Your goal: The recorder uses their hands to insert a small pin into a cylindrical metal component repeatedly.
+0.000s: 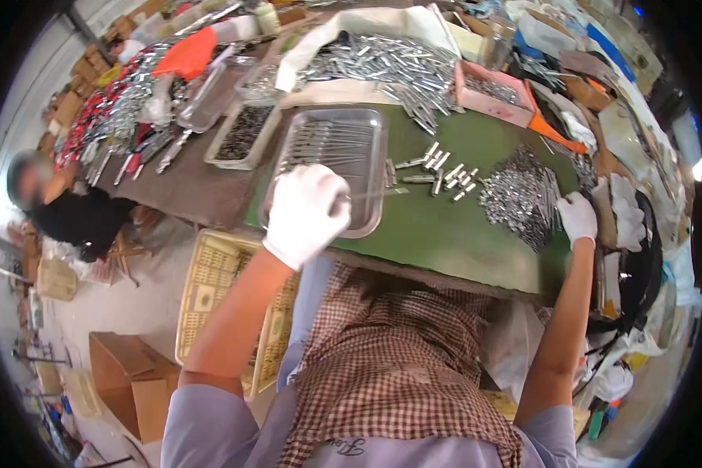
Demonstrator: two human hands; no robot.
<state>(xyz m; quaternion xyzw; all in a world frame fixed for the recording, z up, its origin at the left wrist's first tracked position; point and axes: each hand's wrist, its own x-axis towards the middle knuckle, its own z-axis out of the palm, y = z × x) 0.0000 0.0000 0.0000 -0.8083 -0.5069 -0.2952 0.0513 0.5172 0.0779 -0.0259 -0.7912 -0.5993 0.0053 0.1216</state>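
White gloves cover both of my hands. My left hand [308, 214] is closed over the near left part of a metal tray [373, 210], gripping a thin, pale metal rod [378, 193] that sticks out to the right and is blurred. Slender metal rods [335, 140] lie in a row inside that tray. My right hand [577, 217] has its fingers curled at the right edge of a heap of small shiny metal parts [516, 195]; what they hold, if anything, is hidden. Between tray and heap lie several short metal tubes [444, 171].
A large pile of metal tubes [382, 62] fills a white-lined container at the back. Nearby stand a pink box [495, 93] and a bin of dark small parts [246, 134]. Below left is a yellow crate [203, 288]. Another person [74, 214] sits at the far left.
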